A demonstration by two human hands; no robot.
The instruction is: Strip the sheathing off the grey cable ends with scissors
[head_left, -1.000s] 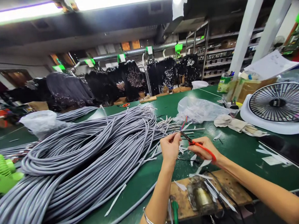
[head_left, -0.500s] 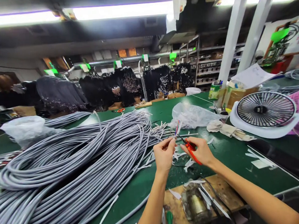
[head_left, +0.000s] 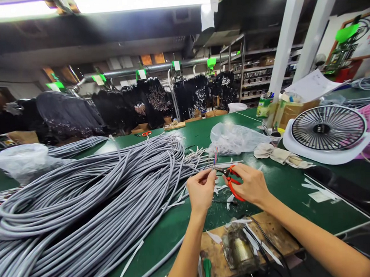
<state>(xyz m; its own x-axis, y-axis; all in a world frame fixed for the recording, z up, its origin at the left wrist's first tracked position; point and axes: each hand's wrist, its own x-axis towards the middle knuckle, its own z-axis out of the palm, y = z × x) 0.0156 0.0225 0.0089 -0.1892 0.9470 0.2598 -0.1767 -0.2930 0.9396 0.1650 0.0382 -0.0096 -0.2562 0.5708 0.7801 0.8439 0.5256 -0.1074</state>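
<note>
Between the thumb and fingers of my left hand [head_left: 202,191] is pinched the end of a grey cable, with thin coloured wires [head_left: 216,154] sticking up from it. My right hand [head_left: 251,184] grips red-handled scissors [head_left: 235,181]. Their dark blades reach left to the cable end, just above my left fingertips, and seem to touch the wires. Left of my hands lies a big bundle of grey cables [head_left: 107,200], their stripped pale ends [head_left: 198,156] close behind my left hand. White scraps [head_left: 230,200] lie on the green table below the scissors.
A wooden board [head_left: 283,236] with a metal block [head_left: 240,247] sits at the near edge, beside a green handle [head_left: 207,269]. Behind my hands lies a clear plastic bag [head_left: 234,140]. To the right are a cloth [head_left: 279,155] and a fan [head_left: 329,131]. Orange-handled scissors [head_left: 146,134] lie far back.
The scissors have turned so both red handle loops show, and the blades now lie flatter across the cable end. The white piece beside the wires is gone from view. The camera has tilted slightly down.
</note>
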